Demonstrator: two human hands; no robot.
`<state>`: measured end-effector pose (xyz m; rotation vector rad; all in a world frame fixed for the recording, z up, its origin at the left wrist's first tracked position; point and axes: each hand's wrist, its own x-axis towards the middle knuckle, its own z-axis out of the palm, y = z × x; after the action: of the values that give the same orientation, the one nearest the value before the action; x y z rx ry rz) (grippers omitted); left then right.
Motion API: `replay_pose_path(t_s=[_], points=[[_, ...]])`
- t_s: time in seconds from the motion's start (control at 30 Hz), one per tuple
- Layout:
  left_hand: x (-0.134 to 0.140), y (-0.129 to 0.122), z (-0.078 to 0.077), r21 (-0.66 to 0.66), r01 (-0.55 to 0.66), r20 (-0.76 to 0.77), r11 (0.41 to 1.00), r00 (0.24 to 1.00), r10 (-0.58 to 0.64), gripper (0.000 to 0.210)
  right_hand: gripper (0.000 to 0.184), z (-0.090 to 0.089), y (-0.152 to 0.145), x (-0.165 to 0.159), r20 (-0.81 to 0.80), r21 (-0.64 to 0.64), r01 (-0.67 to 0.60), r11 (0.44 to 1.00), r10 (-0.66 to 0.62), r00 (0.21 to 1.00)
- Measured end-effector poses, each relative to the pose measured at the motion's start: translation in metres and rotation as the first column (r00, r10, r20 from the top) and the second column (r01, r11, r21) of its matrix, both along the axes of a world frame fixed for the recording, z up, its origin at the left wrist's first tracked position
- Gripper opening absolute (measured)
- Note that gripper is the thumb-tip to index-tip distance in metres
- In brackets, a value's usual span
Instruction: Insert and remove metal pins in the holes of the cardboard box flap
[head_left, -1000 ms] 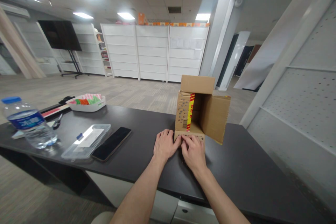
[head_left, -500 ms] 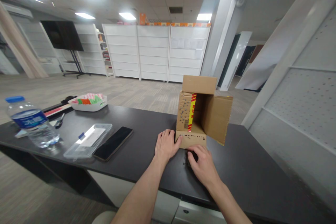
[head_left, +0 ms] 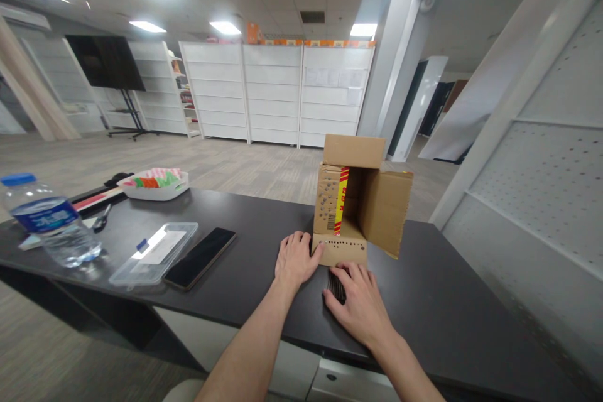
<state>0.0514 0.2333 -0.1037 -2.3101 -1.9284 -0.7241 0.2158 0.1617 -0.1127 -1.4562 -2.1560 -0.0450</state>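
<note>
A cardboard box (head_left: 325, 201) stands on its side on the dark table, its mouth facing me and its flaps spread. Small round holes dot its lower flap, and grey round heads or marks speckle its left panel. My left hand (head_left: 294, 257) lies beside the box's lower left corner, fingers extended and thumb resting on the lower flap. In front of that flap, thin dark metal pins (head_left: 336, 287), perhaps nails or screws, lie in a bunch. Over them curves my right hand (head_left: 360, 298), thumb and fingers apart, touching the bunch; its palm hides part of it.
Left of my hands lie a black phone (head_left: 200, 257) and a clear plastic case (head_left: 155, 253). Farther left are a water bottle (head_left: 51, 220) and a white basket (head_left: 153, 188) with colourful contents. A perforated white panel (head_left: 532, 201) rises along the table's right side.
My right thumb has moved left and down, away from the fingers, showing more of the metal pins. My left hand keeps its place by the box. The whole view has shifted slightly.
</note>
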Motion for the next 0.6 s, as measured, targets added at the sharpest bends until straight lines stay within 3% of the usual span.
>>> replay_pose_path(t_s=[0.6], points=[[0.0006, 0.0005, -0.0003, -0.006, 0.003, 0.006, 1.000, 1.000, -0.003, 0.040, 0.021, 0.0037, 0.0060, -0.0082, 0.115, 0.085, -0.029, 0.996, 0.019, 0.993]])
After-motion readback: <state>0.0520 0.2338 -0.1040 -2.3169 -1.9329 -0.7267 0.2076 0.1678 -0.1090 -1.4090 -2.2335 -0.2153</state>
